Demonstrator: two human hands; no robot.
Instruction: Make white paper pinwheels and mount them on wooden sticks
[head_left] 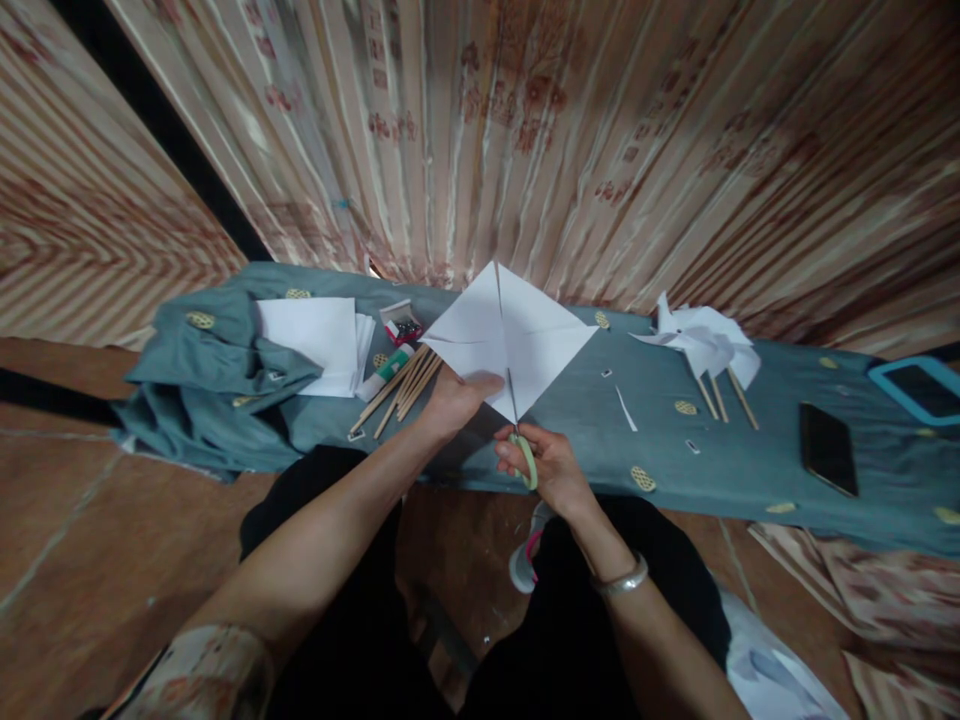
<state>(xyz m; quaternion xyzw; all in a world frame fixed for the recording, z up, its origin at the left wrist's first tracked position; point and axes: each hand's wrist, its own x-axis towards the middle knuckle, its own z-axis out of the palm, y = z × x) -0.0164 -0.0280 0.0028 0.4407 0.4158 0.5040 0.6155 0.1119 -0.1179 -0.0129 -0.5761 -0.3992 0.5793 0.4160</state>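
A white square sheet of paper (544,335) is held up cornerwise over the cloth-covered table. My left hand (459,398) pinches its lower left edge, thumb on top. Crease lines cross the sheet, and a slit shows at its top corner. In my right hand (546,462) is a pair of scissors (527,462) with light green handles, my fingers in the loops. Its blades lie at the sheet's bottom corner, pointing up toward the middle along the crease. Part of the blades is hidden by the paper.
Left of the sheet lie wooden sticks (405,390), a glue stick (388,370), a small box of pins (401,325) and a paper stack (319,340). Rightward are paper pinwheels (709,340) on sticks, a paper sliver (625,408), a phone (827,448) and a blue-framed device (919,388). A curtain (517,130) hangs behind.
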